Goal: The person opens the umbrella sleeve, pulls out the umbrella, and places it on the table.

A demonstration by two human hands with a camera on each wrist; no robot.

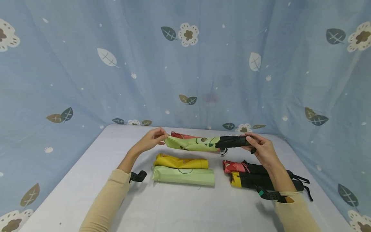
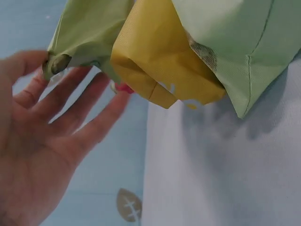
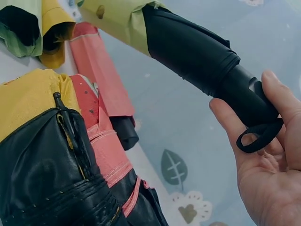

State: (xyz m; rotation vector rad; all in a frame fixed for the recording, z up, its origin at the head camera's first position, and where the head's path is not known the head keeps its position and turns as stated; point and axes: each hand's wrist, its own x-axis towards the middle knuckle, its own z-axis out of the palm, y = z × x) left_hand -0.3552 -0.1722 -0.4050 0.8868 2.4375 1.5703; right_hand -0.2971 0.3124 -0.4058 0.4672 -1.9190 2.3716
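Observation:
A folded black umbrella is held level above the table, partly inside a light green patterned sleeve. My left hand pinches the sleeve's closed end between thumb and forefinger; the other fingers spread loosely in the left wrist view. At the opposite end, my right hand grips the umbrella's black handle with thumb and fingers, its strap loop hanging by the palm. Behind the held umbrella lies a pink-red sleeve with a black end sticking out.
A yellow sleeve and a plain light green sleeve lie side by side mid-table. To the right lie a red-and-black folded umbrella and a yellow-and-black one. A blue patterned curtain hangs behind the white table.

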